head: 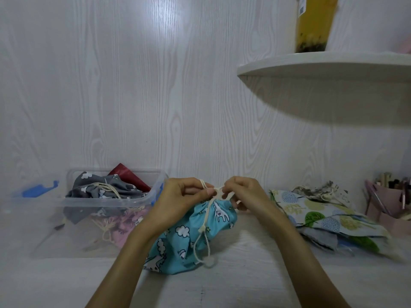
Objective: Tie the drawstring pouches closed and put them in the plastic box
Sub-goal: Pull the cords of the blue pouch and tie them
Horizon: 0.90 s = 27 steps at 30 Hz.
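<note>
A blue pouch with white clouds and animals [189,238] lies on the white table, its mouth gathered. My left hand [178,201] and my right hand [246,194] meet just above the mouth, and each pinches the cream drawstring [219,189]. More cream cord hangs down over the pouch's front. At the left stands a clear plastic box [106,203] that holds a grey cloud-print pouch [104,187], a pink pouch [129,223] and something dark red.
Several flat pouches with a tree print [322,216] lie in a pile at the right. A pink holder with pens [387,203] stands at the far right. The box's blue-clipped lid [33,192] leans behind the box. A white shelf [322,65] juts out above.
</note>
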Each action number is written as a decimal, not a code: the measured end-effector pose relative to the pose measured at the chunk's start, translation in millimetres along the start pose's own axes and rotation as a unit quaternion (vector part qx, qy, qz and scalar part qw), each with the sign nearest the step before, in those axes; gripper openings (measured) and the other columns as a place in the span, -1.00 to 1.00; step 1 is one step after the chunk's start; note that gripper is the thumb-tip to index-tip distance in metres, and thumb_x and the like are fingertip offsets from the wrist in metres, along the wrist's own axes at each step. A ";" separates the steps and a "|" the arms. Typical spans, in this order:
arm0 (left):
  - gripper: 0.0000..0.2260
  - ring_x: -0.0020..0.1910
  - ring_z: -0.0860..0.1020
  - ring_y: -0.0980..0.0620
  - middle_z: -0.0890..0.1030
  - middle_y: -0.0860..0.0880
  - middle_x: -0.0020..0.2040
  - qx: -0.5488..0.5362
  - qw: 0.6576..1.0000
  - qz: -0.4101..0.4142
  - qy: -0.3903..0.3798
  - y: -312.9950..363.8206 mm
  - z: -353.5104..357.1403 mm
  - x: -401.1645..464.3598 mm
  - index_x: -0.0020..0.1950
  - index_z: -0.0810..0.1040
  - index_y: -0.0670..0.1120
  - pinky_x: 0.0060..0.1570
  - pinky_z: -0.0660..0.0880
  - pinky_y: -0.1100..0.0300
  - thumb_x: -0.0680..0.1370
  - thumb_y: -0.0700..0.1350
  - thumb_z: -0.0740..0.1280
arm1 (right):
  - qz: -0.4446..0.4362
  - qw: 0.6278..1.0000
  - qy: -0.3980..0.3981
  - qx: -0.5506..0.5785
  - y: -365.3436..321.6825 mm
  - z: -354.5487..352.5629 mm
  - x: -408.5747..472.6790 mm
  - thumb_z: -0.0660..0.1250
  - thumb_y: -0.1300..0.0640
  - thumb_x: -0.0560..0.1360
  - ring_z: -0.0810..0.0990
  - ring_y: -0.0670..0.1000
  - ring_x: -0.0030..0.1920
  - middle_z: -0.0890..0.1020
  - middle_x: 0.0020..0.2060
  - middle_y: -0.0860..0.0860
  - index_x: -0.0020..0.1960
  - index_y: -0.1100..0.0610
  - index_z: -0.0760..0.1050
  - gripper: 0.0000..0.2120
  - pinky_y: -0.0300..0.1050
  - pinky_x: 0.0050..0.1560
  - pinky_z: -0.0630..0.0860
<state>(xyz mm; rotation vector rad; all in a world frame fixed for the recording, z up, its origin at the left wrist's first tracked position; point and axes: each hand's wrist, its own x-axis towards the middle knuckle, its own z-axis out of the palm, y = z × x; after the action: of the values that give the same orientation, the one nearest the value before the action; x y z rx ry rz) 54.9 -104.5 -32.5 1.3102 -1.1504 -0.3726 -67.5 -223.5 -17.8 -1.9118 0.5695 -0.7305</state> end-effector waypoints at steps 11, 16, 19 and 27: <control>-0.90 -0.29 0.44 -0.10 0.50 -0.34 -0.36 0.040 0.999 -0.018 -0.032 -9.2 8.0 8.4 -0.15 0.56 -0.10 -0.26 0.42 0.10 0.55 -0.12 0.32 | -0.166 0.908 0.259 -0.284 16.1 -10.8 5.4 0.35 -0.09 0.47 0.54 -0.12 -0.29 0.64 -0.22 -0.13 -0.11 0.00 0.64 -0.81 -0.22 -0.30 0.36; -0.90 -0.29 0.49 -0.03 0.60 -0.27 -0.26 0.070 0.996 -0.025 -0.040 -12.1 -0.5 8.1 -0.11 0.53 -0.06 -0.25 0.39 0.12 0.58 -0.12 0.26 | 0.034 0.994 0.076 0.074 -2.8 -11.1 -0.4 0.41 0.02 0.44 0.53 -0.16 -0.49 0.67 -0.35 0.00 -0.19 0.14 0.66 -0.81 -0.34 -0.44 0.47; -0.87 -0.35 0.49 0.14 0.55 -0.04 -0.31 0.061 0.997 0.002 -0.043 -4.4 -1.7 6.9 -0.17 0.50 -0.08 -0.32 0.41 0.36 0.58 -0.12 0.27 | 0.135 0.920 -0.007 0.368 -3.8 -7.8 -2.0 0.45 0.19 0.33 0.57 -0.14 -0.50 0.65 -0.43 0.04 -0.28 0.21 0.67 -0.91 -0.37 -0.45 0.54; -0.86 -0.43 0.32 -0.07 0.47 -0.21 -0.43 0.019 0.999 0.020 -0.021 -1.5 -12.0 6.4 -0.10 0.56 -0.15 -0.42 0.23 0.21 0.52 -0.08 0.34 | 0.095 0.947 -0.051 0.303 3.4 -7.0 4.9 0.43 0.04 0.28 0.31 -0.18 -0.58 0.42 -0.57 -0.08 -0.21 0.12 0.56 -0.83 -0.36 -0.53 0.29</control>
<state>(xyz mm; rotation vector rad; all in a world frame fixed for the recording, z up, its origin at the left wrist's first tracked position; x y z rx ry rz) 68.1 -103.3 -29.1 1.3152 -1.2224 -0.3525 -69.2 -232.5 -17.3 -1.2945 0.3960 -0.5897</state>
